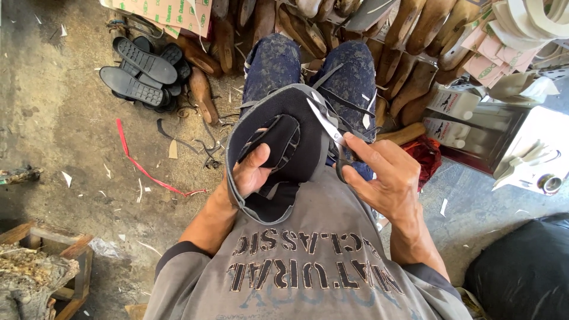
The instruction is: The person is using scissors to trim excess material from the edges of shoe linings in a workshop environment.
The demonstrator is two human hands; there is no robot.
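My left hand (pixel 252 172) grips a dark shoe upper (pixel 278 127) with a grey edge, held over my lap; the thumb presses on its inner black panel. My right hand (pixel 382 178) holds a pair of scissors (pixel 326 124), blades pointing up and left at the upper's right edge. I sit with knees in dark patterned trousers (pixel 275 62) stretched ahead.
Black rubber soles (pixel 142 71) lie stacked on the concrete floor at upper left. Wooden shoe lasts (pixel 409 59) crowd the top and right. A red strip (pixel 139 166) and scraps litter the floor. A wooden crate (pixel 53 261) sits lower left; white boxes (pixel 453 115) and a black bag (pixel 521 272) are at the right.
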